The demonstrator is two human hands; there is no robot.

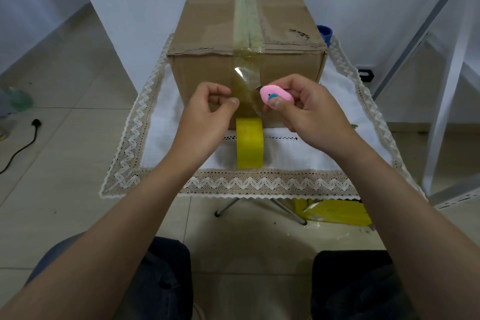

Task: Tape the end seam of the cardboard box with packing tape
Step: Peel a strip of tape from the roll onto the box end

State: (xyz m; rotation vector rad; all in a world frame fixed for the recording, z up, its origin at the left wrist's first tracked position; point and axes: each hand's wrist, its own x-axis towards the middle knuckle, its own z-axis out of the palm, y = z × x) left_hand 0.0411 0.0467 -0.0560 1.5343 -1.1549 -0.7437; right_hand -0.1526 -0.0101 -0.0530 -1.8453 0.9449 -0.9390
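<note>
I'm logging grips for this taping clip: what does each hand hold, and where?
Left hand pinches the tape strip's left edge; right hand grips the pink cutter's body.

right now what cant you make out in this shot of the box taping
- Head view: whether the pink cutter has a blade out; its tip is too small, and the right hand covers part of it.
- Head view: the blue object; the cardboard box hides most of it.
- Head view: whether the tape strip is cut from the yellow tape roll; clear film and the left hand obscure it.

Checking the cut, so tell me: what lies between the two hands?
In the head view, the clear tape strip runs between left hand and right hand.
</note>
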